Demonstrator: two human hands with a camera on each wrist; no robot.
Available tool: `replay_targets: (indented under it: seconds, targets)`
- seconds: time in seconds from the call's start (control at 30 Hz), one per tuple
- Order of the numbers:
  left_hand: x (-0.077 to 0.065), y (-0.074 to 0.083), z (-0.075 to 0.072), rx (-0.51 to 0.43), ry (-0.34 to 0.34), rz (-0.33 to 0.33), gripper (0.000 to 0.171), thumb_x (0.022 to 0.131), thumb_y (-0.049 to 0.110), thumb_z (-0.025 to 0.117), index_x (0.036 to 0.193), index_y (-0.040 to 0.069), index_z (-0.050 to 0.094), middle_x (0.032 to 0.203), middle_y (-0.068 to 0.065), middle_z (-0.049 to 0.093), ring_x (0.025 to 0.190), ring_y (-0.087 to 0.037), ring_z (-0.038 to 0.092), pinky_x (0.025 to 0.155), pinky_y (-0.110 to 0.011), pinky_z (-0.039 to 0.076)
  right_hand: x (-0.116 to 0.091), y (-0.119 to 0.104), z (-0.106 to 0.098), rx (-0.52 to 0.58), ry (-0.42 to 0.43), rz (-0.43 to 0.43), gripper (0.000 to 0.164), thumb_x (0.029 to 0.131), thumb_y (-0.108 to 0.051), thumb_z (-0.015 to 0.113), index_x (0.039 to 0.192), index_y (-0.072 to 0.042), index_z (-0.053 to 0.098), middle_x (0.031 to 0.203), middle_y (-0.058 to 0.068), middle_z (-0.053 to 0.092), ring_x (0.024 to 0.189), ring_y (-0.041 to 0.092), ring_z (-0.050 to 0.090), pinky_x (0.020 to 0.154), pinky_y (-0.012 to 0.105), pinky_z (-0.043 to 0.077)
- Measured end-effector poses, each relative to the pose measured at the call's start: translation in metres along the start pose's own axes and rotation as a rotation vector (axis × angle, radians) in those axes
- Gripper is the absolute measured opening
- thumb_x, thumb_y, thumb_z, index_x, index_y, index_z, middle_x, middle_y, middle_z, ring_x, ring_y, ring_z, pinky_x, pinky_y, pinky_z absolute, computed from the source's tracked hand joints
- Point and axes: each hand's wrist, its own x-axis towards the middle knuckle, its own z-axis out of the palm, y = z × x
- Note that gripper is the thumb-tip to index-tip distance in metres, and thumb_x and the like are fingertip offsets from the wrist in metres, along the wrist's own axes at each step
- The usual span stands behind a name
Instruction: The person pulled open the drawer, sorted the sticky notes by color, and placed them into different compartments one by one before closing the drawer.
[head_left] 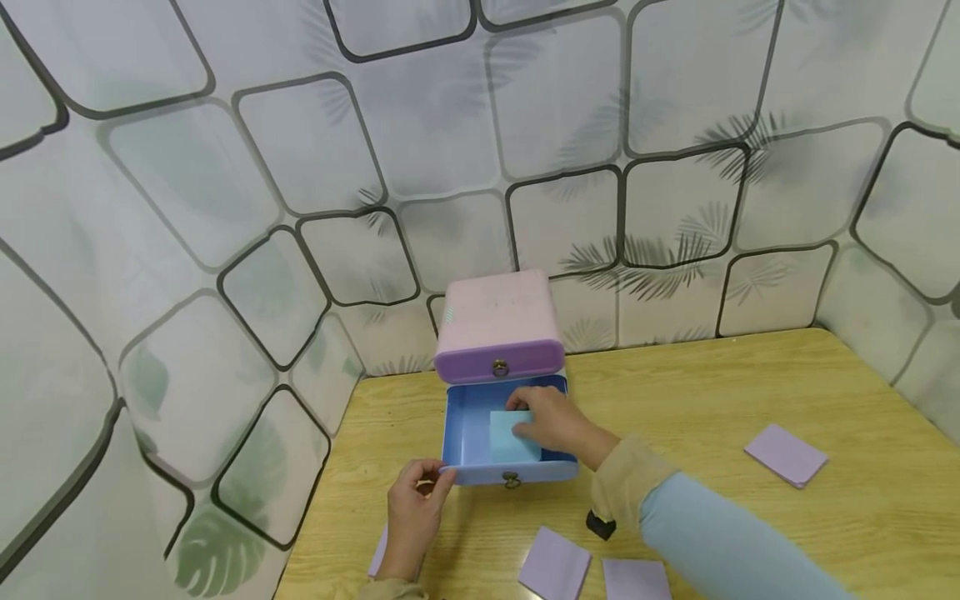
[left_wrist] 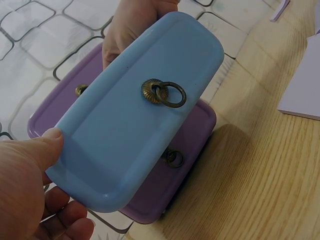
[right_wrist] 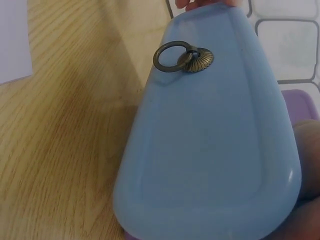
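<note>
A small chest of drawers (head_left: 498, 317) with a pink top stands against the wall, its blue drawer (head_left: 480, 477) pulled out. My left hand (head_left: 415, 510) grips the drawer's front left corner, thumb on the blue front (left_wrist: 115, 125) in the left wrist view. Inside the drawer, my right hand (head_left: 558, 423) pinches a light blue paper square (head_left: 506, 442), thumb lying over its face. The drawer front (right_wrist: 210, 140), with its brass ring pull (right_wrist: 172, 56), fills most of the right wrist view and hides the paper there.
Purple paper squares lie on the wooden table (head_left: 675, 400): one purple square (head_left: 786, 455) at the right, another purple square (head_left: 555, 563) in front of the drawer, more nearby. A small black object (head_left: 600, 525) sits below the right sleeve. Patterned wall covering (head_left: 450, 150) rises behind.
</note>
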Motion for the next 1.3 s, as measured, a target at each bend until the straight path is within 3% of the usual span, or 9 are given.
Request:
replay_targets:
  seconds: [0.53,0.8,1.03,1.17,1.3]
  targets:
    - [0.0,0.002,-0.002,0.012,-0.019,-0.017,0.011,0.083,0.016,0.077,0.087,0.012,0.067,0.083,0.005,0.061,0.078,-0.011,0.059,0.066,-0.026,0.053,-0.004,0.0,0.007,-0.079,-0.04,-0.077,0.029,0.083,-0.016,0.076,0.111,-0.012,0.069,0.112,0.003,0.067,0.11,0.025,0.058,0.095,0.041,0.046]
    - [0.0,0.002,-0.002,0.021,-0.022,-0.012,0.012,0.082,0.015,0.077,0.087,0.012,0.067,0.084,0.006,0.061,0.078,-0.011,0.059,0.067,-0.026,0.054,-0.008,-0.001,0.005,-0.093,-0.055,-0.08,0.029,0.086,-0.016,0.073,0.114,-0.011,0.068,0.112,0.004,0.064,0.11,0.027,0.056,0.094,0.042,0.046]
    - [0.0,0.002,-0.008,0.053,-0.067,0.008,0.014,0.084,0.017,0.076,0.092,0.011,0.068,0.087,0.006,0.063,0.081,-0.011,0.06,0.068,-0.027,0.055,-0.03,0.007,-0.013,0.005,0.086,-0.098,0.028,0.091,-0.016,0.067,0.118,-0.009,0.062,0.113,0.006,0.062,0.101,0.019,0.058,0.085,0.036,0.05]
    - [0.003,0.004,-0.021,0.101,-0.1,0.016,0.017,0.084,0.016,0.075,0.097,0.007,0.067,0.087,0.006,0.064,0.081,-0.009,0.06,0.069,-0.027,0.055,-0.049,0.023,-0.027,0.068,0.174,-0.114,0.017,0.092,-0.016,0.065,0.109,-0.011,0.064,0.099,-0.002,0.064,0.088,0.011,0.058,0.075,0.031,0.051]
    - [0.01,0.008,-0.035,0.159,-0.149,0.052,0.019,0.085,0.015,0.075,0.099,0.007,0.066,0.084,0.005,0.062,0.077,-0.009,0.06,0.067,-0.029,0.055,-0.071,0.043,-0.034,0.071,0.208,-0.125,0.007,0.094,-0.018,0.064,0.099,-0.013,0.065,0.084,-0.012,0.059,0.077,0.004,0.055,0.065,0.025,0.049]
